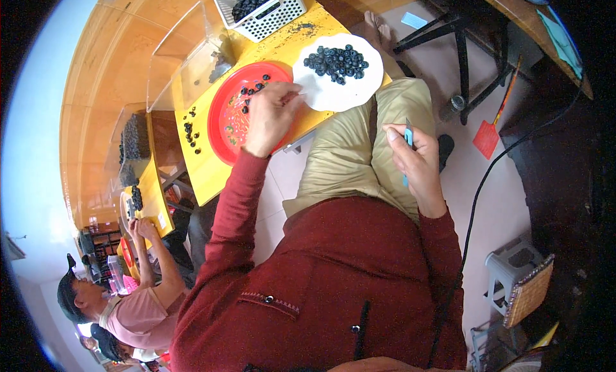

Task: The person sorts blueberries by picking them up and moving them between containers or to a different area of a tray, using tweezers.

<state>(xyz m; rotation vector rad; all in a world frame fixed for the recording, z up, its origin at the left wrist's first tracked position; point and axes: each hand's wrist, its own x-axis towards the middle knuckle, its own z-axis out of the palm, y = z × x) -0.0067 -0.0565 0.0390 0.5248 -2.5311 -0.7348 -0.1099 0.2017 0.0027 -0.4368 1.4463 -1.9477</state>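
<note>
My left hand point(269, 118) is over the red round tray point(221, 109), its thumb and fingers closed together near the rim of the white scalloped plate point(333, 97). Whatever its fingertips hold, if anything, is too small to make out. Several small round black pieces point(251, 89) lie in the tray beside this hand. A larger heap of small black ring-like pieces point(337, 64) rests on the plate. Above my right thigh, my right hand point(418, 160) is closed around a slim blue cutter knife point(408, 139), its tip pointing away from me.
On the yellow table point(204, 173) are more black pieces point(190, 134), a clear plastic bin point(192, 60) and a white perforated basket point(269, 22) of black parts. At the left, a co-worker point(138, 314) sits at another table. A grey stool point(513, 263) and red fly swatter point(486, 139) are at right.
</note>
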